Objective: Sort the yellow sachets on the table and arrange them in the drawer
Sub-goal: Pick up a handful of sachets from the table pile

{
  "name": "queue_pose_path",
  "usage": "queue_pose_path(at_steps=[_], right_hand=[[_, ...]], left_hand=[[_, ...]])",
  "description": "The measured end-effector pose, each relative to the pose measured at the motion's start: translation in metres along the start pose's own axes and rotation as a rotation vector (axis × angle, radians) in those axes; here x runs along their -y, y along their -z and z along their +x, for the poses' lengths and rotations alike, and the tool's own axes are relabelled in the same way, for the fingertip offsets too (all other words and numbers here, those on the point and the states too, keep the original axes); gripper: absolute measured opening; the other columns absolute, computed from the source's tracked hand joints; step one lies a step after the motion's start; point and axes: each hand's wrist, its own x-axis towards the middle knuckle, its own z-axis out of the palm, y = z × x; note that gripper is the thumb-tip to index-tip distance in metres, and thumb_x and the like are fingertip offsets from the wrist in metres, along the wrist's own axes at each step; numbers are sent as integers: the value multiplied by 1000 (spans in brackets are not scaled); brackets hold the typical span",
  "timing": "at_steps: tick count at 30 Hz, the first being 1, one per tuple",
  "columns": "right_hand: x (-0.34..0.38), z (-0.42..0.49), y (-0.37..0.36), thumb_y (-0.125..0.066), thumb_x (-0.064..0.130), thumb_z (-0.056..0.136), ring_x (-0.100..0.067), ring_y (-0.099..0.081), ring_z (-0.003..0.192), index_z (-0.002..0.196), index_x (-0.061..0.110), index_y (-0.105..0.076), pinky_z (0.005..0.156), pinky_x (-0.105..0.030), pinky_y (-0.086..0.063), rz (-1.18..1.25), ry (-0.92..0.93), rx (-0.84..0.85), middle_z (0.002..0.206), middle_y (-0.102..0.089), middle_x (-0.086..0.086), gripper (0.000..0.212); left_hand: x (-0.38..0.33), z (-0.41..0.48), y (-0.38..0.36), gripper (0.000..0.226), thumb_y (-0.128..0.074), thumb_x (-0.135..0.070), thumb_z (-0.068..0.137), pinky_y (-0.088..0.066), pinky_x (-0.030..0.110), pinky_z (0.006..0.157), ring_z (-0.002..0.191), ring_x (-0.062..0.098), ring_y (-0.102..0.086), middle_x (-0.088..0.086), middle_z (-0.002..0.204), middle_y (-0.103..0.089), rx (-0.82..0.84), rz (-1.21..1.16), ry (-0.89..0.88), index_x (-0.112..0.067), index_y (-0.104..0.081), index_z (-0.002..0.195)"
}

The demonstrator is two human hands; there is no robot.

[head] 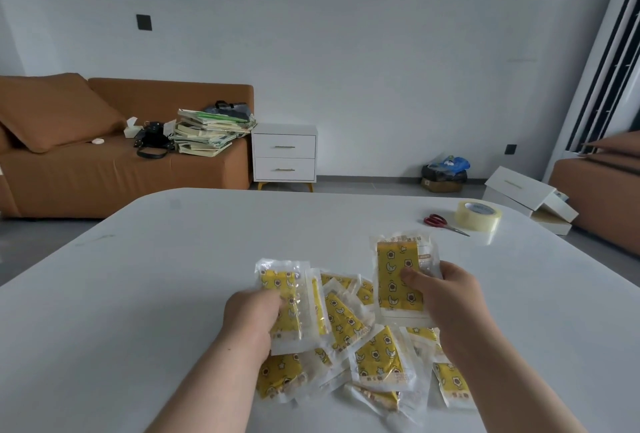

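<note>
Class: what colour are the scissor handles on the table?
Red handles on the scissors, head view.

White table (pixel 173 276) bears a heap of yellow sachets (pixel 377 356), red scissors (pixel 440 222), a tape roll (pixel 478 216)

left hand (pixel 252 315): bare, broad and rounded; its back shows, with knuckles only softly marked.
right hand (pixel 446 297): bare, equally full in shape; its thumb (pixel 412 278) is short and thick.
left forearm (pixel 207 384): bare from the wrist to the lower edge, smooth, widening toward the elbow.
right forearm (pixel 509 380): bare likewise, smooth, of the same full build.
</note>
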Motion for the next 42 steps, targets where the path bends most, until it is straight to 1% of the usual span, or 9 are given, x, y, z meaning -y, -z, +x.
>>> queue_pose_path(at_steps=[7, 13, 16, 19, 24, 31, 36, 40, 42], right_hand=[[2, 0, -3, -74, 7, 82, -31, -71, 77, 77, 18, -65, 80, -45, -58, 3, -33, 19, 78, -73, -8, 15], [2, 2, -16, -77, 10, 80, -31, -71, 83, 88, 13, -68, 83, -45, -58, -52, -79, 76, 86, -74, -10, 12], [0, 0, -25, -75, 15, 83, -24, -67, 74, 80, 16, -64, 63, -28, -52, -179, -50, 109, 81, -71, -7, 12], [-7, -1, -36, -72, 22, 85, -15, -56, 59, 85, 16, -64, 50, -22, -40, -381, -31, 145, 70, -64, -1, 11], [-28, 1, -57, -66, 30, 86, -18, -57, 66, 72, 19, -54, 54, -24, -42, -725, 88, 140, 67, -57, 4, 21], [-32, 1, -71, -58, 38, 91, -21, -58, 86, 66, 19, -43, 81, -32, -49, -1028, 290, 138, 75, -52, 5, 34], [-34, 2, -76, -54, 31, 95, -19, -54, 84, 84, 13, -55, 72, -27, -44, -1093, 298, 207, 90, -56, 0, 22], [-33, 1, -83, -49, 15, 88, -19, -48, 71, 65, 14, -40, 58, -25, -40, -1136, 277, 220, 74, -46, 1, 25], [-33, 0, -86, -53, 30, 88, -20, -51, 76, 64, 17, -36, 61, -26, -42, -1146, 272, 231, 78, -49, 0, 33]], left_hand=[[-16, -8, 17, 11, -68, -8, 82, -53, 48, 85, 90, 35, -64, 16, 96, -67, 42, -124, -172, -10, -59, 88], [-12, -28, 48, 14, -66, 1, 83, -55, 48, 78, 83, 33, -69, 13, 89, -71, 116, -259, -143, -7, -65, 94], [3, -33, 64, 14, -66, 3, 83, -54, 52, 82, 87, 35, -68, 16, 92, -71, 88, -262, -118, -7, -64, 93], [15, -36, 79, 14, -64, 4, 83, -53, 53, 84, 87, 36, -68, 17, 92, -71, 68, -236, -105, -5, -65, 93], [18, -32, 98, 18, -66, 5, 79, -51, 58, 88, 88, 37, -69, 20, 96, -72, 42, -225, -97, -4, -66, 95], [18, -26, 105, 16, -62, 6, 84, -54, 45, 76, 88, 34, -68, 15, 93, -72, 72, -231, -114, -7, -67, 93], [18, -26, 105, 15, -63, 6, 83, -53, 41, 71, 85, 33, -68, 15, 91, -72, 68, -220, -120, -6, -66, 92], [18, -27, 107, 14, -63, 5, 84, -52, 39, 69, 83, 32, -68, 13, 89, -72, 52, -222, -123, -8, -66, 89], [18, -27, 108, 15, -63, 6, 83, -52, 39, 70, 83, 31, -68, 14, 89, -72, 44, -222, -124, -8, -66, 88]])
